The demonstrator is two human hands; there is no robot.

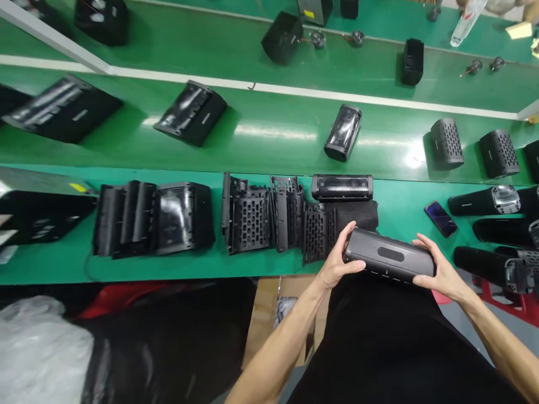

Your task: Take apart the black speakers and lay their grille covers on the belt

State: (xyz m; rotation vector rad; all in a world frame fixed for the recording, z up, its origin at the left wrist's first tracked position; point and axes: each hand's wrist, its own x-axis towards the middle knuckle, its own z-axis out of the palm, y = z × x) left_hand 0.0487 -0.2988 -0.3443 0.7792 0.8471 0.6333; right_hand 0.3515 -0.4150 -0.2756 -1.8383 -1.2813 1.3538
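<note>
I hold a long black speaker body (389, 258) level at the near edge of the green bench (404, 207), one hand at each end. My left hand (339, 261) grips its left end, fingers curled over the top. My right hand (438, 269) clasps the right end. Just beyond the speaker lie several black perforated grille frames (269, 216) stood side by side, a piece of dark fabric (357, 216), and another black speaker (342, 187) lying across.
A phone (440, 219) lies right of my hands, with black cylindrical speakers (484, 200) stacked at the far right. Black housings (154, 217) sit at the left. More speaker parts ride the green conveyor belt (273, 132) behind. A cardboard box (273, 314) stands below the bench.
</note>
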